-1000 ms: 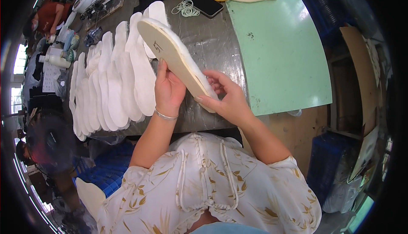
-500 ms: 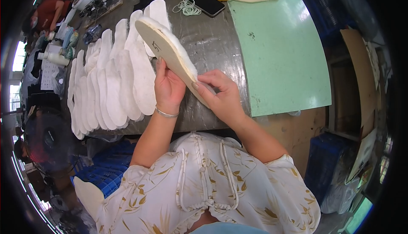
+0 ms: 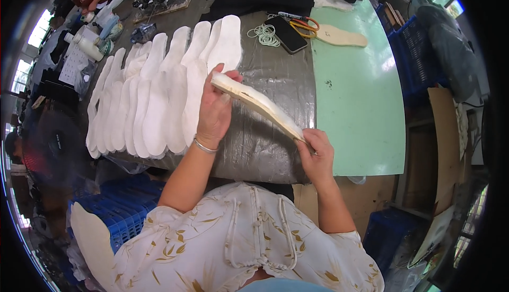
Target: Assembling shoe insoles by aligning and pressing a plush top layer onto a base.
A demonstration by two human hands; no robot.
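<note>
Held fleece-topped insole (image 3: 261, 107) above worktop (image 3: 254, 157), grasping ends in fingers of left hand (image 3: 213, 114) and right hand (image 3: 319, 158). Saw slit (image 3: 244, 95) along edge; judged not fully joined. Saw white insoles (image 3: 151, 114) already laid in rows, beige insole (image 3: 344, 36) apart on green sheet (image 3: 360, 111).

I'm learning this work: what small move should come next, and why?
I'd probably move the right hand, pinching one end of the insole, to press its side edge: a dark gap seems to show between the fluffy white top and tan base, near the left hand holding the other end.
</note>
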